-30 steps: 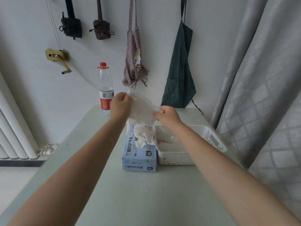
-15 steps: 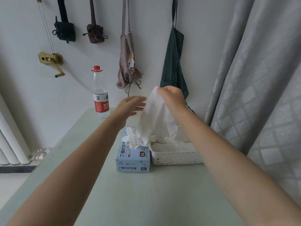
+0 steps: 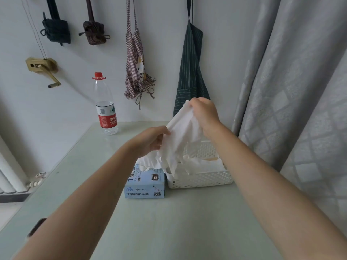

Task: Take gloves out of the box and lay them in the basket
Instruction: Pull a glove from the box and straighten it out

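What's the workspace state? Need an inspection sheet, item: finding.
Surface: pale green table, glossy.
Job's things: blue glove box beside white basket; white glove held over both; more gloves lie in the basket.
Clutter: water bottle upright at the back.
Grippers: left hand and right hand both pinch the glove.
Cables: nothing seen.
Surroundings: aprons on wall, grey curtain at right.

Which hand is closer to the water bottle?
The left hand. It holds the white glove just right of the water bottle. The right hand grips the glove farther right, above the basket.
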Available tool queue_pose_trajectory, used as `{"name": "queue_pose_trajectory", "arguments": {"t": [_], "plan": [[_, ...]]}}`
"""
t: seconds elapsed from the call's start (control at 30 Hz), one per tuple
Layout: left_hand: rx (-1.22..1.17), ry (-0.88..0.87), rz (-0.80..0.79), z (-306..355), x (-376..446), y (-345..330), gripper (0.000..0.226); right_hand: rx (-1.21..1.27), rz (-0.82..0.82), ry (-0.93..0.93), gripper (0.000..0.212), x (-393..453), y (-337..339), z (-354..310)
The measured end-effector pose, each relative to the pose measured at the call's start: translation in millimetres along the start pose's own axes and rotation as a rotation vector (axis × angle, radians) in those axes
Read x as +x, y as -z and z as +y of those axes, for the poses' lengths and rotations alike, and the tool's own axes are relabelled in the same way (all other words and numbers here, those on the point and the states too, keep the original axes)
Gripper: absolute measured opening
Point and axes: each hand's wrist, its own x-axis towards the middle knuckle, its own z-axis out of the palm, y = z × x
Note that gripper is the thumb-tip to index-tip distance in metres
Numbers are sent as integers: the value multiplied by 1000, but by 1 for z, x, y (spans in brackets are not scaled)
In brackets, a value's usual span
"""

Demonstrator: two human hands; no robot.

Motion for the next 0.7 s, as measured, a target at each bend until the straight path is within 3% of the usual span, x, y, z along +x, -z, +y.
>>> {"name": "queue_pose_trajectory", "arguments": {"t": [0.13, 0.2, 0.3, 0.47, 0.57, 0.7], "plan": [[-3, 28, 234, 6, 15, 8, 17, -97, -9, -119, 21, 12, 7, 22], [133, 27, 373, 14, 24, 6, 16, -118, -48, -232, 9, 19, 11, 37], [426, 0, 449, 20, 46, -6, 11, -170, -107, -395, 13, 28, 23, 67], [1060, -30, 302, -13, 79, -34, 20, -397, -179, -490, 12, 32, 47, 128], [1143, -156, 244, -31, 88, -59, 17, -587, -263, -430, 15, 30, 62, 156], [1190, -149, 51, -43, 91, -79, 6, -729, -253, -276, 29, 28, 72, 171]]}}
